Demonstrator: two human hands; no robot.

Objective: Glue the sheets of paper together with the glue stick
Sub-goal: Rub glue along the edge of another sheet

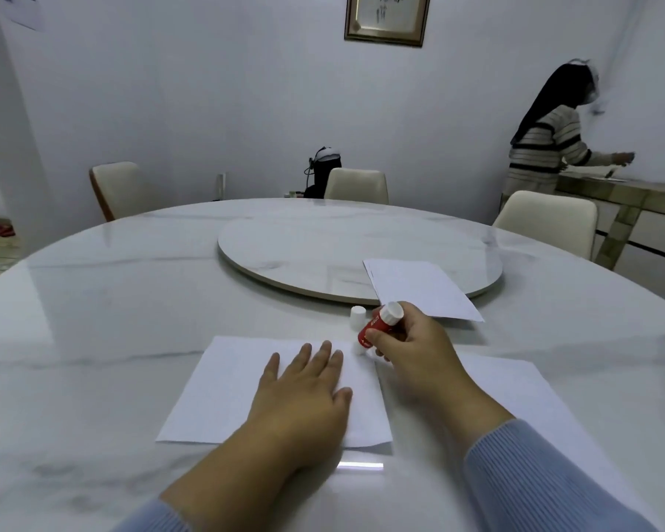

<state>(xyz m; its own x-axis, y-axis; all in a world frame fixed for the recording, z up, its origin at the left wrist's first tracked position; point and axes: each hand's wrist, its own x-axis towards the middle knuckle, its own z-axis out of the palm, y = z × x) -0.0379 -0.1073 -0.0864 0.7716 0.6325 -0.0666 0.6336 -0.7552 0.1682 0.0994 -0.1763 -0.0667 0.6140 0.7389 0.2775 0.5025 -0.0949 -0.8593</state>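
Pale blue ribbed sleeves at the bottom edge, both forearms reaching up toward mid-frame over the white marble tabletop (93,301). Left hand (304,393) flat, fingers straight and spread, pressing down on the white rectangular sheet of paper (216,393) at lower centre, most likely pinning it so the glue tip does not drag it along. Right hand (411,339) curled round the red-and-white glue stick (379,326), a firm narrow grip, thumb and fingers wrapped about the red barrel, white base tilted up and away, glue end down at the sheet's upper right corner. Touching the paper or just above it: cannot tell, tip blurred. Small white cap (358,316) standing upright on the tabletop just beside the stick, off and within easy reach. Second white sheet (515,389) lying under the right forearm at lower right, seemingly waiting to be joined. Third white sheet (419,288) further up, right of centre, overlapping the rim of the round marble turntable (285,243). Gluing judged barely begun, corner first.
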